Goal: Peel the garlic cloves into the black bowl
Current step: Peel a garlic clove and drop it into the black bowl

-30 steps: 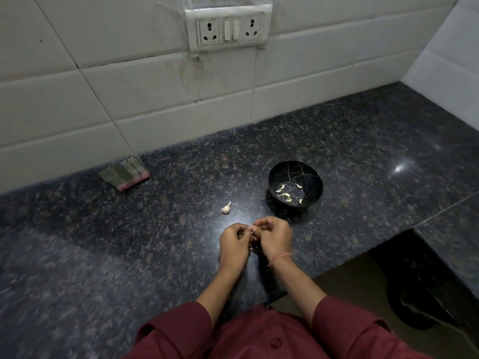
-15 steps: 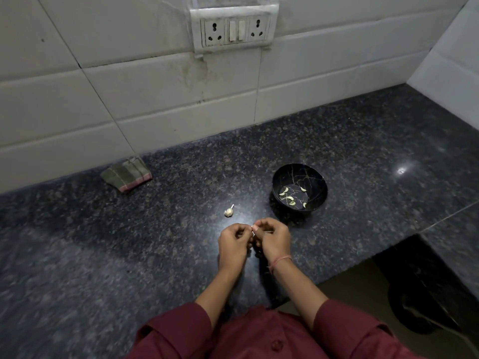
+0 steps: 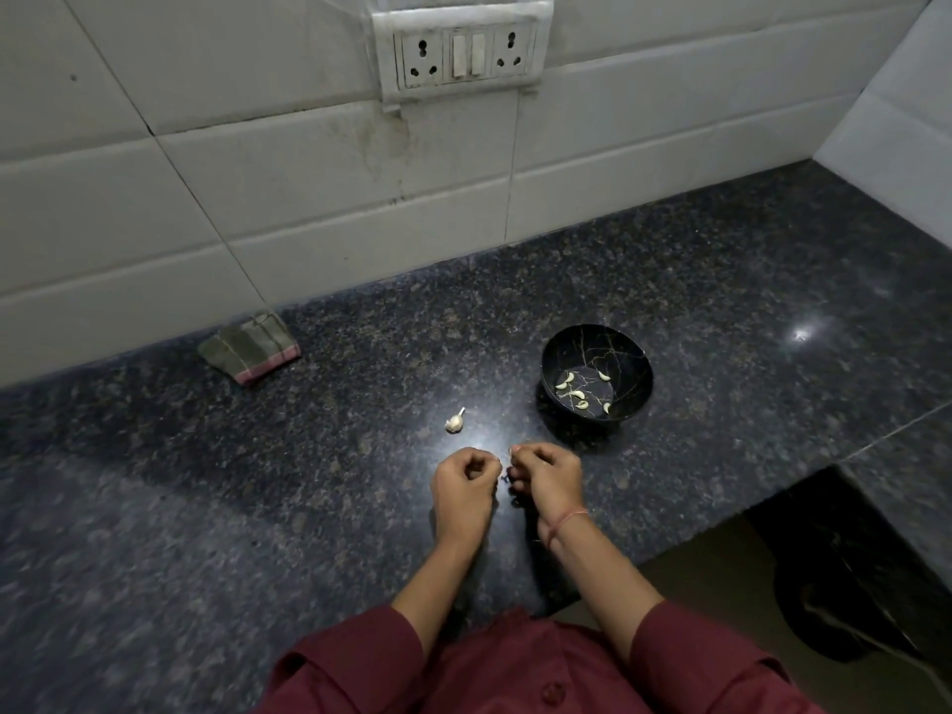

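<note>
The black bowl [image 3: 596, 373] with thin gold lines stands on the dark granite counter and holds several peeled garlic cloves [image 3: 577, 393]. A small remnant of the garlic bulb [image 3: 454, 421] lies to the left of the bowl. In front of them, my left hand [image 3: 466, 488] and my right hand [image 3: 547, 481] are side by side just above the counter. Both have their fingers curled, pinching a small garlic clove between the fingertips. The clove is almost wholly hidden by the fingers. A narrow gap shows between the two hands.
A folded grey-green cloth [image 3: 250, 347] lies against the tiled wall at the back left. A socket panel [image 3: 461, 56] is on the wall above. The counter edge [image 3: 695, 538] drops off at the right front, with a dark bin [image 3: 845, 600] below.
My hands, pressed together a second ago, have drawn slightly apart. The bowl and the bulb remnant have not moved; the view has shifted a little.
</note>
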